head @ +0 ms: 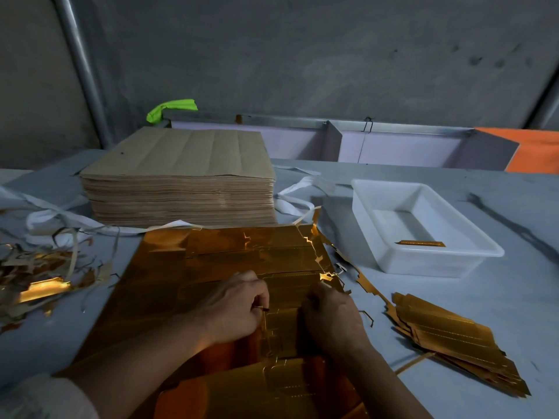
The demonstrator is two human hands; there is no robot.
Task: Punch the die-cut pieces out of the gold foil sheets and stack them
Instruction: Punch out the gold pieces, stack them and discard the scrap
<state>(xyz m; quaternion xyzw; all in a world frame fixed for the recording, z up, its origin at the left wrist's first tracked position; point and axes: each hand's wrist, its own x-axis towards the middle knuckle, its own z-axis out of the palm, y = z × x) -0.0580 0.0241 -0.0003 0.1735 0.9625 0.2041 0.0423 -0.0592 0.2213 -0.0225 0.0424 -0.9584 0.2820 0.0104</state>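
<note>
A gold foil sheet (230,258) with die-cut outlines lies flat on the table in front of me. My left hand (233,306) rests on its near middle, fingers curled, pinching a thin gold waste strip (263,320). My right hand (329,316) sits just to the right, fingers curled onto the sheet at a cut line; what it grips is hidden. A fanned stack of punched gold pieces (453,340) lies at the right. Torn gold edging (366,285) trails along the sheet's right side.
A tall pile of brown-backed sheets (181,176) stands behind the foil sheet. A white plastic tray (393,261) at the right holds one gold strip (420,243). Scrap trimmings (39,276) and white straps (290,201) litter the left and back. A grey wall rises behind.
</note>
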